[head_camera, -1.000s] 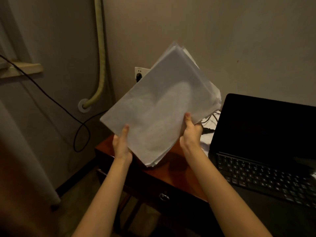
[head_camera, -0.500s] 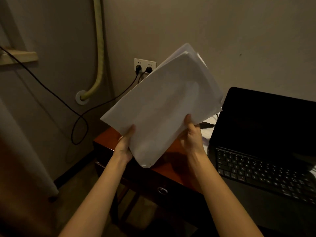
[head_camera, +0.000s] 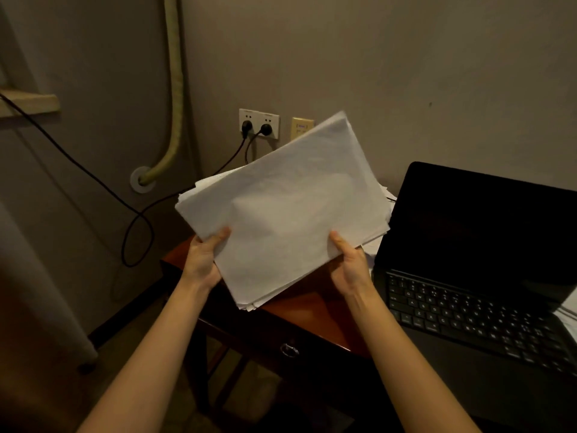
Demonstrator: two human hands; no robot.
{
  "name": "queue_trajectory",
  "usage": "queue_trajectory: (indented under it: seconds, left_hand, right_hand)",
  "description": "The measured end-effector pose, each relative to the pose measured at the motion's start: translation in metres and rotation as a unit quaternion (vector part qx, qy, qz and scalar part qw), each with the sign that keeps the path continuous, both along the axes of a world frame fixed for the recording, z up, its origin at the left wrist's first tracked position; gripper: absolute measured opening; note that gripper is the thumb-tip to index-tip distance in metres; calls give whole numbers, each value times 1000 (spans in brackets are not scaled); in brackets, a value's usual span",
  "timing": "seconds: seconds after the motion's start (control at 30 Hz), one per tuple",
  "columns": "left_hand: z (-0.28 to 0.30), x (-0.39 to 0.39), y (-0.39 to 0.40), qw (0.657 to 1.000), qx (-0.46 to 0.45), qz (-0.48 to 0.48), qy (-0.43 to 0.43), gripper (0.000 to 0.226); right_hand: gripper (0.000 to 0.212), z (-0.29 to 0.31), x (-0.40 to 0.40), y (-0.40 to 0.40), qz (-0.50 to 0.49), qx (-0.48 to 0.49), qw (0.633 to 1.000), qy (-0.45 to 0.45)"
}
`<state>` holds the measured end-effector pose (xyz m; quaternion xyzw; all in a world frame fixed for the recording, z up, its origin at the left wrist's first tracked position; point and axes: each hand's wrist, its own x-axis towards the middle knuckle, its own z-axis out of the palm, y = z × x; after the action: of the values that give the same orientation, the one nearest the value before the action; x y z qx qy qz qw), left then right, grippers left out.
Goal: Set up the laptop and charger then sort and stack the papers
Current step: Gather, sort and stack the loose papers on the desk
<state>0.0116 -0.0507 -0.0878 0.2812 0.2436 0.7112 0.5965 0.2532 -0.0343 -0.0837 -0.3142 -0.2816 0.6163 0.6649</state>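
- Currently both hands are holding the paper stack [head_camera: 290, 210] tilted, above the worktop [head_camera: 315, 310], left of the laptop [head_camera: 477, 276].
- Left hand [head_camera: 203, 260] is pinching the stack's lower-left edge, thumb on top.
- Right hand [head_camera: 351, 265] is pinching the lower-right edge, thumb on top.
- Laptop is sitting open, screen dark.
- Two plugs are sitting in the wall socket [head_camera: 259, 122] behind the stack.

Dim domestic room or hotel-type room: wooden worktop [head_camera: 315, 310] with drawer pull [head_camera: 289, 350], open laptop [head_camera: 474, 276], wall sockets [head_camera: 259, 123] with plugs, wrapped pipe [head_camera: 175, 89], curtain [head_camera: 34, 276].
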Motion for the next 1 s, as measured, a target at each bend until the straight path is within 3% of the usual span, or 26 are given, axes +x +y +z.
queue_trajectory:
  seconds: [0.13, 0.2, 0.27, 0.37, 0.53, 0.6, 0.7, 0.87, 1.0]
  left_hand:
    - [4, -14, -4, 996, 55, 4, 68, 51]
    - [8, -22, -4, 991, 70, 14, 109, 40]
    - [12, -29, -3, 989, 80, 25, 119, 23]
    - [14, -37, 0, 988, 77, 41, 129, 41]
    - [23, -44, -1, 981, 67, 95, 154, 24]
    - [25, -45, 1, 974, 52, 116, 187, 36]
    - [31, -42, 4, 963, 45, 146, 223, 27]
    - [42, -36, 4, 957, 74, 117, 257, 44]
    - [41, -34, 3, 957, 72, 103, 261, 54]
  right_hand:
    - [62, -4, 14, 2, -26, -14, 999, -15]
    - [64, -3, 23, 2, -34, -10, 999, -15]
    - [46, -3, 29, 2, -37, -7, 999, -17]
    - [20, -2, 31, 3, -50, -15, 998, -43]
    - [16, -4, 38, -1, -50, 43, 964, -259]
    - [25, -7, 38, -1, -45, 48, 938, -342]
    - [39, -7, 36, 2, -43, 51, 909, -412]
    - [39, 14, 38, 12, -89, 78, 919, -376]
    - [73, 30, 45, 18, -79, 74, 936, -336]
